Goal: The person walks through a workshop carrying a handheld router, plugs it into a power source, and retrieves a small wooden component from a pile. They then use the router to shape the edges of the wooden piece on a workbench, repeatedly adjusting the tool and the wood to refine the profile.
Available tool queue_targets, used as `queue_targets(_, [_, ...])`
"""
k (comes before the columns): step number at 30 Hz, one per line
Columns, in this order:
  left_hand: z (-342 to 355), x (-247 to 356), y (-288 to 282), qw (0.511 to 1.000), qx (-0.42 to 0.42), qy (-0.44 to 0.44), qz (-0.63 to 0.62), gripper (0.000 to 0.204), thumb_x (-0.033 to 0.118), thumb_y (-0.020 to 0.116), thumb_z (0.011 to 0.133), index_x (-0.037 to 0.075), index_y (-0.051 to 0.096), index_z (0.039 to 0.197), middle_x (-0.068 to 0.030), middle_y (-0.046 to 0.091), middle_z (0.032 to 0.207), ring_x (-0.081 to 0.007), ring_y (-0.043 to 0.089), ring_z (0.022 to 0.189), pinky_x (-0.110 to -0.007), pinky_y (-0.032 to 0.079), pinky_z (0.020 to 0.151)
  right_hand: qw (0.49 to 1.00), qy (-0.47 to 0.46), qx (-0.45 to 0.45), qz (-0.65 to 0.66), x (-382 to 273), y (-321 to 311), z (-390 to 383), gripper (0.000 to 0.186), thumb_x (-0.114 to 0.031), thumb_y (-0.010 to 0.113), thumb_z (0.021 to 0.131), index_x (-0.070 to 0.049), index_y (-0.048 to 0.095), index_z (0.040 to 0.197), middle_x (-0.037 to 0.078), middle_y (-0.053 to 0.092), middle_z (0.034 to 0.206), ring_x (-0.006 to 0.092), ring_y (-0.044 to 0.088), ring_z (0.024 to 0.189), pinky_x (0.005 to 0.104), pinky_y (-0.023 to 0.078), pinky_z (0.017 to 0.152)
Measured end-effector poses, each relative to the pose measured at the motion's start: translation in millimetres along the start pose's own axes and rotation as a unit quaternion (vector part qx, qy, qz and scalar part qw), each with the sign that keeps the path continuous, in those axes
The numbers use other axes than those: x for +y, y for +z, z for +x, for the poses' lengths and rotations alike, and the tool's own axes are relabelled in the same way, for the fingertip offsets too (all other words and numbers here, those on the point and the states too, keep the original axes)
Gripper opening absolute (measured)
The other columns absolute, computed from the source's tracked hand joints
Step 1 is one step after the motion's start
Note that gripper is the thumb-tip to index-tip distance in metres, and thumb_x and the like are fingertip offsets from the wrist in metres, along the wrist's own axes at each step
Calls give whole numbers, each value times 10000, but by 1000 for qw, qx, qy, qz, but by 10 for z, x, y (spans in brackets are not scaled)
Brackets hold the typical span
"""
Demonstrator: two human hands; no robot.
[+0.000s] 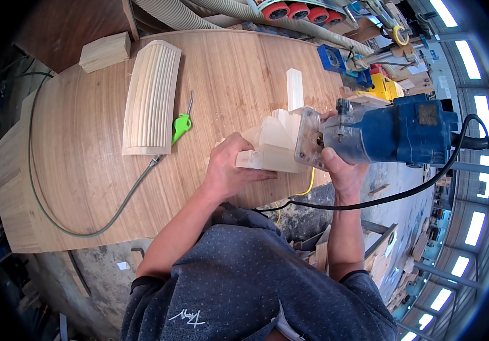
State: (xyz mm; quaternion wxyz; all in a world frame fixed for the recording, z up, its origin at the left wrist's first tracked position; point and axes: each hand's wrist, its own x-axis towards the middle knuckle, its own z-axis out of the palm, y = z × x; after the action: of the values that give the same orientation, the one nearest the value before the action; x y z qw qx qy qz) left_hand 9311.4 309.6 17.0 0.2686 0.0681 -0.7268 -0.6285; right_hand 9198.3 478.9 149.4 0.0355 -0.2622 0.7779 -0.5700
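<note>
You have two bare hands in view: one left hand and one right hand. Between them you have one blue router and one pale workpiece, its pieces too merged to count. Your one tabletop bears one fluted panel, one green air gun, one thin hose, one rectangular block and one narrow strip. Ahead of you are four red round parts; the ribbed ducts overlap too much to count.

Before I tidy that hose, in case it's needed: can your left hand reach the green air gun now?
Probably not yet: the left hand grips the pale wooden piece. If it let go, the stretch of tabletop toward the green air gun looks free.
</note>
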Motion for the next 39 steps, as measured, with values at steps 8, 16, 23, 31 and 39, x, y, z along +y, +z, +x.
queue_targets(8, [-14,-38,20,1000,-4,-11,-7,544,146,996,526,63,553,830,-42,600,780,-160,650,709,-305,522,619,1000,12,3,5,-37,5,-83,785,-313,870,702,3,509,1323,130,629,1177,236,608,1100,387,477,989])
queue_targets(16, [1,-9,16,1000,-8,-18,-1,530,106,988,533,59,554,833,-43,611,791,-141,651,722,-296,522,618,1000,15,-2,15,-75,20,-152,818,-326,874,697,-31,471,1346,123,622,1183,226,598,1098,380,474,984])
queue_targets(23, [8,6,-3,1000,-15,-21,15,524,112,985,544,60,554,838,-43,613,797,-142,653,731,-294,526,625,1000,4,-13,-9,-49,-37,-213,818,-306,875,706,-15,461,1349,132,625,1197,234,604,1102,386,484,981])
queue_targets(31, [16,32,-26,999,-21,-25,40,535,173,990,550,57,554,837,-60,625,804,-178,669,740,-316,533,633,998,-46,-26,24,-44,-4,-251,774,-244,871,722,13,481,1339,122,625,1202,224,603,1097,373,505,955])
queue_targets(39, [21,62,-30,999,-14,-33,23,543,222,992,543,62,555,823,-67,639,787,-214,675,738,-339,538,639,998,-37,-26,35,-91,48,-317,792,-291,873,722,5,474,1339,111,618,1186,212,599,1078,364,500,949])
